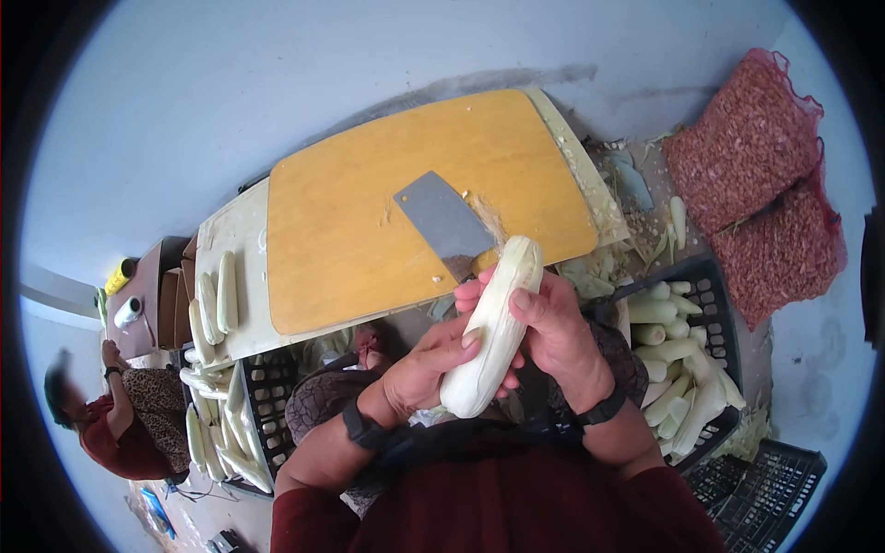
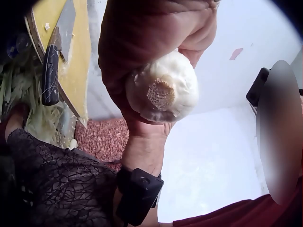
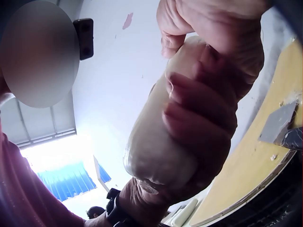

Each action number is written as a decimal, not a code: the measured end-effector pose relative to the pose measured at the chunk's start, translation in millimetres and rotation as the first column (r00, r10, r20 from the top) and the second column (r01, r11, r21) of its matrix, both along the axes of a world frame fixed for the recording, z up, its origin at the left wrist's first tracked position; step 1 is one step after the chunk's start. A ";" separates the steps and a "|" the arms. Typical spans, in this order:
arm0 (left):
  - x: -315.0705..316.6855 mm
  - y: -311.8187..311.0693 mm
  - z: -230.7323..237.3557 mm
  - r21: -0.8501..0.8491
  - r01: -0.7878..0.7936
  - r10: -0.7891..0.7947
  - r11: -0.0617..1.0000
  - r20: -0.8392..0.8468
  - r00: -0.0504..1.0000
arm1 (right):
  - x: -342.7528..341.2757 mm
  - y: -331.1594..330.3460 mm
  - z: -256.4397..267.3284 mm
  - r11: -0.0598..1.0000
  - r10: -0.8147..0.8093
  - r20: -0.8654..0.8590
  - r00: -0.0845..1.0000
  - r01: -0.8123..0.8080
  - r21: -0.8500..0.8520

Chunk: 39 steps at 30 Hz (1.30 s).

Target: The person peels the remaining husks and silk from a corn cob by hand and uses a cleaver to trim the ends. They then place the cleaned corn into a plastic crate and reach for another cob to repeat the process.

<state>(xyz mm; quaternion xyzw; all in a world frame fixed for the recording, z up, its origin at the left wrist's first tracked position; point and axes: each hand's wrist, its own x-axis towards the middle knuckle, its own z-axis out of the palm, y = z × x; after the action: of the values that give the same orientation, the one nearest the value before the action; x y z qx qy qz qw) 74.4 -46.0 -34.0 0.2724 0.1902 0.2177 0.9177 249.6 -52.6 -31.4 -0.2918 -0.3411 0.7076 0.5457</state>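
Note:
An ear of corn (image 1: pixel 489 332) in a pale, smooth husk is held up slantwise in front of the body. My left hand (image 1: pixel 429 364) grips its lower part, thumb laid along the husk. Higher up, the right hand (image 1: pixel 558 323) holds the other side with its thumb near the top end. The left wrist view looks straight at the cut stalk end (image 2: pixel 161 94), round and brownish. Beyond the ear, a cleaver (image 1: pixel 442 221) lies flat on the yellow cutting board (image 1: pixel 341 212), its black handle (image 2: pixel 50 75) toward the body.
Crates of husked-over corn stand on both sides, the right crate (image 1: pixel 724 304) and the left crate (image 1: pixel 267 392). Several ears (image 1: pixel 227 290) lie on the table's left end. Red mesh sacks (image 1: pixel 747 138) lean at the right wall. Another person (image 1: pixel 129 415) sits at far left.

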 end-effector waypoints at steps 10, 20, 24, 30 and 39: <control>2.6 -2.0 6.5 0.177 -0.006 0.050 0.984 -0.248 0.967 | -4.3 3.8 -2.1 0.984 -0.178 -0.004 0.984 0.178 -0.023; 7.3 -6.5 5.0 0.413 0.067 0.122 0.908 -0.416 0.901 | -0.9 5.2 -11.7 0.951 -0.245 -0.017 0.969 0.237 -0.200; 5.5 -7.1 -0.9 0.201 0.011 0.057 0.980 -0.332 0.941 | -1.4 6.6 -11.1 0.952 -0.257 -0.069 0.964 0.240 -0.192; 6.8 -10.2 0.1 0.596 0.103 0.203 0.796 -0.425 0.882 | 0.6 5.0 -7.0 0.943 -0.308 -0.020 0.951 0.303 -0.140; 11.3 -12.1 -1.5 0.631 0.131 0.255 0.765 -0.483 0.837 | 0.0 6.6 -6.8 0.932 -0.333 -0.021 0.943 0.326 -0.155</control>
<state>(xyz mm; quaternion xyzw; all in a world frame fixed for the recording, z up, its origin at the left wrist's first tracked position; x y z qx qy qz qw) 85.7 -58.1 -35.5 0.6123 0.3652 0.2145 0.6676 249.5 -46.0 -38.2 -0.3683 -0.2202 0.6363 0.6411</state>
